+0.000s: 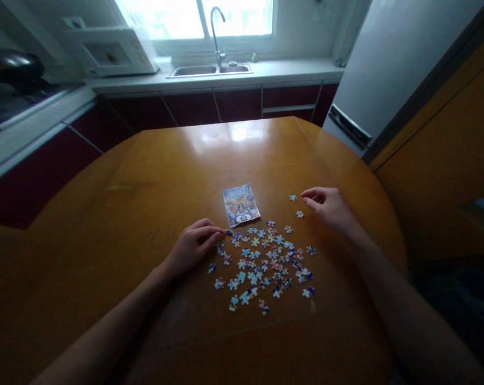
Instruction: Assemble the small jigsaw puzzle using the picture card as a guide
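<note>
Many small jigsaw puzzle pieces point(253, 278) lie loosely spread on the wooden table point(177, 176). Behind them rests a picture sheet point(242, 205) with a printed blue character. My left hand point(196, 243) lies at the upper left edge of the pieces. Its fingers are closed together, with the tips at a dark puzzle piece point(229, 232). My right hand point(325, 205) is right of the sheet, thumb and index finger slightly apart, and nothing shows between them. Just left of its fingertips lies a light blue puzzle piece point(293, 198); another puzzle piece point(300, 214) lies below.
Beyond the table is a counter point(290, 68) with a sink point(196, 70), a faucet point(216, 32) and a white microwave point(111, 51). A stove point(25, 101) is at the left. A refrigerator point(390, 59) stands at the right, near the table's rounded edge.
</note>
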Action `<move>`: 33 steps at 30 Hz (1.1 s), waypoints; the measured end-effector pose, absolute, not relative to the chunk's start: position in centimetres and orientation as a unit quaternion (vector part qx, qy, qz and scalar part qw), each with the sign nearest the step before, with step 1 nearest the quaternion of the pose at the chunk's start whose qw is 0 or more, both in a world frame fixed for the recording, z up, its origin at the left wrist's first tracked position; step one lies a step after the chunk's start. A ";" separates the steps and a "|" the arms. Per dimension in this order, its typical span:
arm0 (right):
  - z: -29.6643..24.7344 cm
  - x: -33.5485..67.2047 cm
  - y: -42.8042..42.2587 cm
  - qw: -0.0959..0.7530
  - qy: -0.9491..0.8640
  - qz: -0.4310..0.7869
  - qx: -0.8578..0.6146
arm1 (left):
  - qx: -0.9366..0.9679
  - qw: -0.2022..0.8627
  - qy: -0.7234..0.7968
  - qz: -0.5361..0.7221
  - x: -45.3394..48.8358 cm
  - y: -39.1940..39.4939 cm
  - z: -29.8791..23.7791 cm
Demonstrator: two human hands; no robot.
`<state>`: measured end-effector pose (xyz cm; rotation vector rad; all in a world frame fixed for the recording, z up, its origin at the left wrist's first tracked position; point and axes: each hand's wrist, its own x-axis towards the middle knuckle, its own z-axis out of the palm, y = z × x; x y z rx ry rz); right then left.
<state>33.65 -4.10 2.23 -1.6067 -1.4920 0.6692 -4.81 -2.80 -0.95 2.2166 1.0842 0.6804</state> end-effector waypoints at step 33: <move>1.1 32.1 -5.7 0.148 -0.702 0.344 -0.605 | 0.838 0.273 0.403 0.248 -5.0 -2.7 -0.9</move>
